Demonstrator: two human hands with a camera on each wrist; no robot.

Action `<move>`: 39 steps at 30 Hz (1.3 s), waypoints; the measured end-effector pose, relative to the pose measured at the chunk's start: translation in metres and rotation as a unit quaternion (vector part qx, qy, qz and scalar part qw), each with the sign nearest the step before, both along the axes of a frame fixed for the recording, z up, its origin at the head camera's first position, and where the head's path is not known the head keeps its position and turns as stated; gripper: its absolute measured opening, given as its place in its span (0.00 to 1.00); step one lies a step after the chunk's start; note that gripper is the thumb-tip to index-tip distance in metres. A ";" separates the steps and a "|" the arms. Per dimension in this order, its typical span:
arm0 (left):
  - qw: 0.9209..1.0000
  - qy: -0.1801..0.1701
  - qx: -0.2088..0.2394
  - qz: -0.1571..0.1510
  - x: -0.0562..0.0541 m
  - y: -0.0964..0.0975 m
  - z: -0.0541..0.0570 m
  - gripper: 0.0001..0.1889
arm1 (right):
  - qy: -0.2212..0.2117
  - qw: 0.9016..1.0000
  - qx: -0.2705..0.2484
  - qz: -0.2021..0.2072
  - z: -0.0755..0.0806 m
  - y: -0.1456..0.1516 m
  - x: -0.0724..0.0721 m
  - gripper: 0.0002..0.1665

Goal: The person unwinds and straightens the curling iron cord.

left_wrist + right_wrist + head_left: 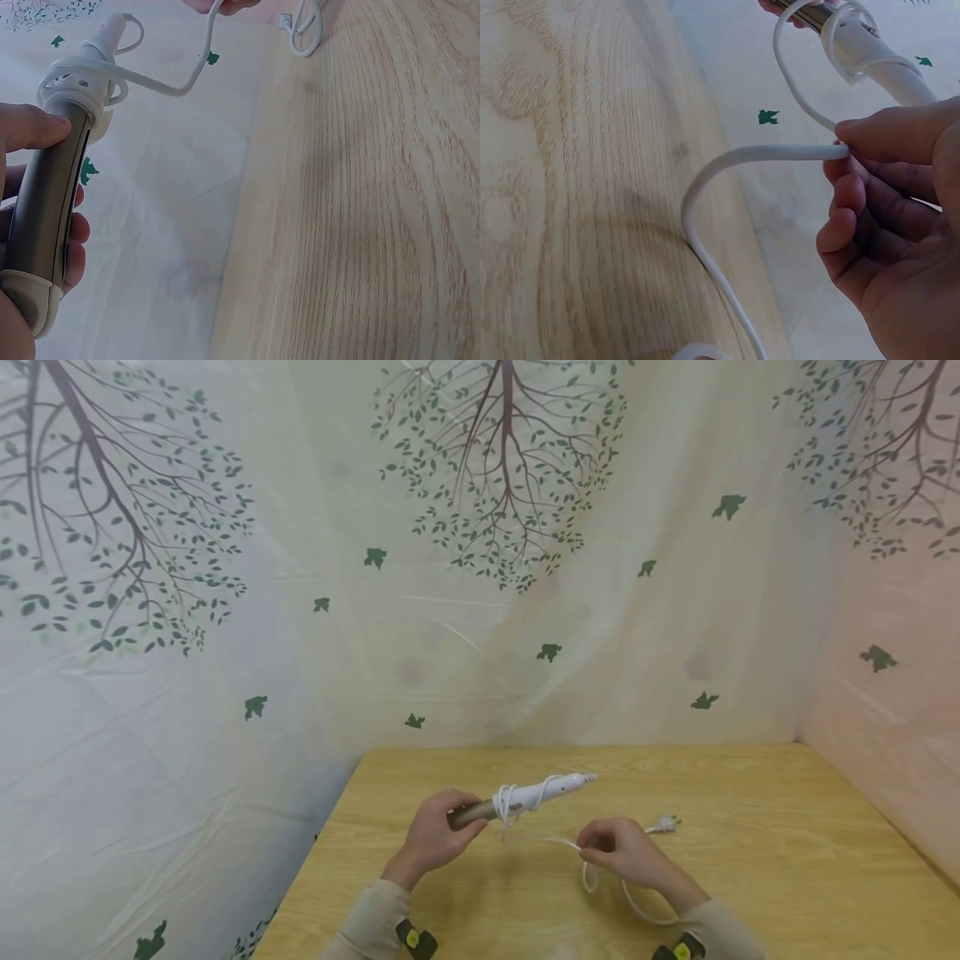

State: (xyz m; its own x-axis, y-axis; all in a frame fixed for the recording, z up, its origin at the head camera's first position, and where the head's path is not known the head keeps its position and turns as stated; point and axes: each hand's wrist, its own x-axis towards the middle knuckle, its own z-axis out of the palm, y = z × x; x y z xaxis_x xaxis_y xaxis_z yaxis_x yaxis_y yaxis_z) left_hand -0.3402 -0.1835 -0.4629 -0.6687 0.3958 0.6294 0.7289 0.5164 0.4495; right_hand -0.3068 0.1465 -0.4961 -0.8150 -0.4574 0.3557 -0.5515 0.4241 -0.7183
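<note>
My left hand [435,837] grips a hair straightener [558,788] by its bronze barrel, above the table. Its white handle points away to the right, with several turns of white cord [135,75] wound round it near the barrel. In the left wrist view the thumb lies along the barrel and the fingers curl round its other side. To the right, my right hand [630,853] pinches the loose length of the cord between thumb and fingertips. From there the cord [727,156] bends down to the table in the right wrist view.
The two-pin plug [663,825] lies on the wooden table [787,860] beyond my right hand. A loop of cord hangs below that hand. Hanging sheets [465,668] printed with trees and leaves stand behind the table and at both sides.
</note>
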 end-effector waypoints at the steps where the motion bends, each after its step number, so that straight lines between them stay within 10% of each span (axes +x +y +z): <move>1: 1.000 0.000 0.000 0.000 0.000 0.000 0.000 0.13 | -0.001 1.000 0.000 0.013 0.001 0.001 0.002 0.06; 22: 1.000 -0.013 -0.010 0.013 0.001 0.000 0.003 0.12 | -0.027 0.966 -0.064 0.250 0.034 0.014 0.018 0.07; 28: 1.000 -0.010 -0.014 0.014 0.001 0.000 0.001 0.12 | -0.049 0.954 -0.105 0.277 0.045 0.017 0.021 0.09; 39: 1.000 -0.004 -0.018 0.010 0.001 0.001 -0.001 0.13 | 0.038 0.945 -0.173 0.275 0.070 0.021 0.024 0.18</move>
State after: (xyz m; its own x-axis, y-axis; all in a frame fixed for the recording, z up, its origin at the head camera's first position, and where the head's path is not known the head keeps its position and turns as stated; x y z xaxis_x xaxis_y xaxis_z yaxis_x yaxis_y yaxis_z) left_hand -0.3389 -0.1821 -0.4643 -0.6814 0.4050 0.6096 0.7149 0.5465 0.4361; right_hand -0.2829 0.1674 -0.4265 -0.4541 -0.6493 0.6100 -0.6760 -0.1949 -0.7107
